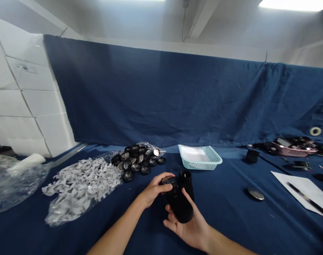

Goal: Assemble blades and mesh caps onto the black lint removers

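My right hand (pixel 189 221) is wrapped round a black body with two barrels (pixel 180 205) that looks like binoculars, held tilted above the blue cloth. At the upper end of its left barrel, my left hand (pixel 154 189) grips a round black ringed piece (pixel 168 181) between thumb and fingers. Whether that piece is seated on the barrel or only pressed against it, I cannot tell. Beyond my left hand lies a pile of similar round black pieces with shiny faces (pixel 136 159), partly on clear plastic.
Small grey-white pieces (pixel 87 180) lie heaped on a plastic bag at left. A light-blue basket (pixel 202 165) stands behind my hands. Rightward are a shiny oval piece (pixel 255 194), paper with pens (pixel 310 189) and a cluttered pink basket (pixel 294 151). White boxes (pixel 41 102) are stacked far left.
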A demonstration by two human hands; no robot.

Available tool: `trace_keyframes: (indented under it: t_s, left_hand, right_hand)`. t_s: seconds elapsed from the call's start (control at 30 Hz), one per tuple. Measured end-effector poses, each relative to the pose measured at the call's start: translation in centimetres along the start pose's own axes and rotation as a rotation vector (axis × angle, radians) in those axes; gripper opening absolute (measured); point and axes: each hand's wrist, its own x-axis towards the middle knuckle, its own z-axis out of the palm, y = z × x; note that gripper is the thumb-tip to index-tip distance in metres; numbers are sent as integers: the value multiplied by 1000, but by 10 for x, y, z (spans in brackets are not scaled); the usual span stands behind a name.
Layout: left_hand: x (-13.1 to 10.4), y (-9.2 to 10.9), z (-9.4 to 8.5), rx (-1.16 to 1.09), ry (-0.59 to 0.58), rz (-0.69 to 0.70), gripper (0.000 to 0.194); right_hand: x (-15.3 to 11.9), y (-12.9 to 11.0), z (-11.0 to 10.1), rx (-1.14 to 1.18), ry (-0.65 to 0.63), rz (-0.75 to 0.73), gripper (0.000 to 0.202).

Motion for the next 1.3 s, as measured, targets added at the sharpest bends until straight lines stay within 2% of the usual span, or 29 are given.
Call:
trace_keyframes:
  t_s: [0.3,0.53,0.73,0.87,1.03,1.13,1.3]
  left_hand:
    - [7,-2,2,131,-15,74,46]
    - [6,-2,5,118,-55,80,45]
    - [5,1,8,87,-85,111,43]
    - [5,3,14,85,-64,116,44]
    - [6,-8,19,43,58,27,53]
    - [7,-16,20,36,98,-21,53]
    - [9,-18,22,69,111,16,49]
  right_hand:
    - [2,4,-4,-34,140,-120,49]
    - [-4,5,5,-65,139,-158,53]
    - [-4,11,-1,-73,110,-181,51]
    - [-4,16,1,-85,154,-309,65]
    - [-3,16,12,-184,252,-457,83]
    - [-3,15,18,-207,280,-486,88]
    - [-7,18,23,-308,341,-507,97]
